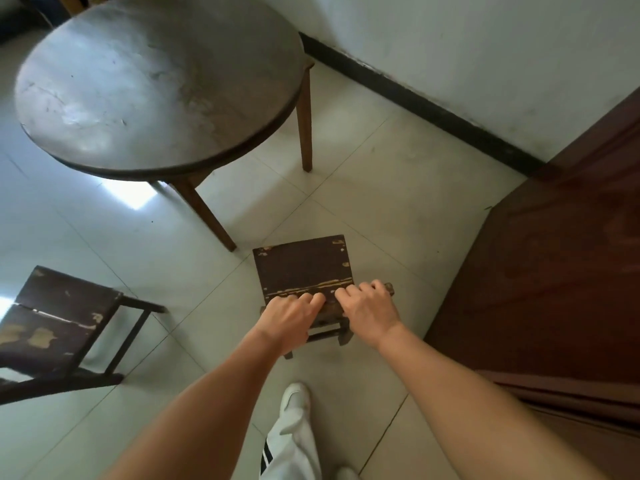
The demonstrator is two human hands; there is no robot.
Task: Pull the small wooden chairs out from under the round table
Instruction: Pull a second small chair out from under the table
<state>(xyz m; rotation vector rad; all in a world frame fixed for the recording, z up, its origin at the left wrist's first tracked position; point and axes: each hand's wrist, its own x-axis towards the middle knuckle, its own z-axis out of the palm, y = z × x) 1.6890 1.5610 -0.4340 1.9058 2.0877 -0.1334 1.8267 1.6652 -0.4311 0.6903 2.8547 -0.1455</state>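
A small dark wooden chair (303,266) with a worn seat stands on the tiled floor, clear of the round table (156,84) and just right of its near leg. My left hand (289,318) and my right hand (369,311) both grip the top rail of its backrest, side by side. A second small wooden chair (59,323) stands at the lower left, also out from beneath the table. The table's underside is hidden by its dark top.
A white wall with a black skirting board (415,102) runs along the right of the table. A dark red wooden door (561,271) stands at the right. My white-trousered leg and white shoe (294,400) are below the chair. Pale floor tiles surround everything.
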